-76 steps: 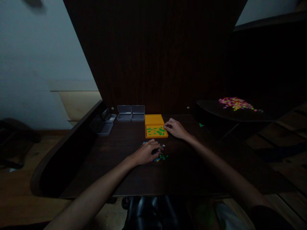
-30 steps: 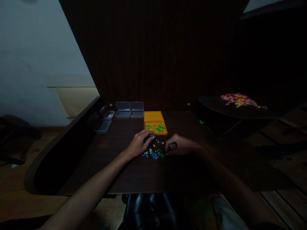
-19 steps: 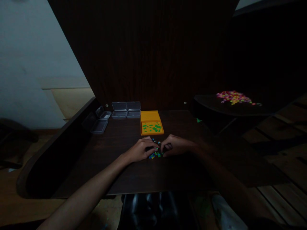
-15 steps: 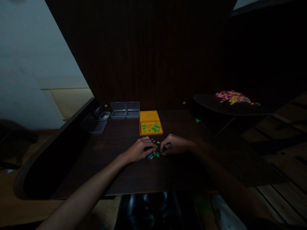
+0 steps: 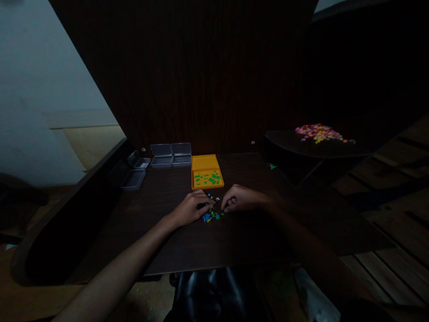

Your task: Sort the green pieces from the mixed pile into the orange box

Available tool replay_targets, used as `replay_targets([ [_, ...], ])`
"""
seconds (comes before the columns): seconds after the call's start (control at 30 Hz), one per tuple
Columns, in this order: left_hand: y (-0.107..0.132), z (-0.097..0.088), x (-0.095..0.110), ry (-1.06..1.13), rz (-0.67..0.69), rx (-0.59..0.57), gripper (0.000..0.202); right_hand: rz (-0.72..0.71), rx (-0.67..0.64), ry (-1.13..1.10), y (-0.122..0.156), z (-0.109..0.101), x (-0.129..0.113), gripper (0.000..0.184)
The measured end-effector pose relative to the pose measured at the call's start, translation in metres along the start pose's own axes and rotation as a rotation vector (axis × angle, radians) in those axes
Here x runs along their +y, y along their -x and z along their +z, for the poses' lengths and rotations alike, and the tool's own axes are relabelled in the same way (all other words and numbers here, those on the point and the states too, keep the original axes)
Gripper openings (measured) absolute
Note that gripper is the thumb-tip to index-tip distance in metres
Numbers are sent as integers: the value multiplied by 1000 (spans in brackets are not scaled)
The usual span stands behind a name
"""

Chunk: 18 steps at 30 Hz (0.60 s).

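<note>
My left hand (image 5: 193, 208) rests on the dark table with thumb and index finger brought together around a small green piece (image 5: 212, 205). Opposite it, my right hand (image 5: 237, 199) has its fingers curled down to the tabletop; whatever its fingertips may hold is hidden. Between and below the hands lies a loose pile of tiny blue, green and yellow pieces (image 5: 207, 218). A few blue and white bits (image 5: 217, 199) lie just beyond the fingers. Behind the hands stands a yellow box (image 5: 207, 187), lid up, with green pieces (image 5: 212, 180) scattered inside.
Clear plastic cases (image 5: 161, 162) stand open at the back left, with another clear case (image 5: 133, 179) in front. Colourful beads (image 5: 318, 133) are heaped on a dark shelf (image 5: 284, 139) at the right. A green scrap (image 5: 272, 166) lies near the shelf. A tall panel (image 5: 201, 80) closes the back.
The view has shifted slightly, so things sit further left. My right fingertips have moved up off a small green piece, which now lies on the table. The left hand keeps its pose.
</note>
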<state>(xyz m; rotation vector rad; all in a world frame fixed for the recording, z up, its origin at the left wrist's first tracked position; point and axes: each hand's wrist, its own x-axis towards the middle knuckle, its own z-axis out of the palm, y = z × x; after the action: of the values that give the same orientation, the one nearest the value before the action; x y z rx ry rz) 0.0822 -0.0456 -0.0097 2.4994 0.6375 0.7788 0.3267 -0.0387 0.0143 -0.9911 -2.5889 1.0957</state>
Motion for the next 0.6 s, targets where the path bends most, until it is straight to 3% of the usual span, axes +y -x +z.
replay_targets([
  [0.6,0,-2,-3,-4,-6,-8,19,5,-16,-39,0,1,-8,25],
])
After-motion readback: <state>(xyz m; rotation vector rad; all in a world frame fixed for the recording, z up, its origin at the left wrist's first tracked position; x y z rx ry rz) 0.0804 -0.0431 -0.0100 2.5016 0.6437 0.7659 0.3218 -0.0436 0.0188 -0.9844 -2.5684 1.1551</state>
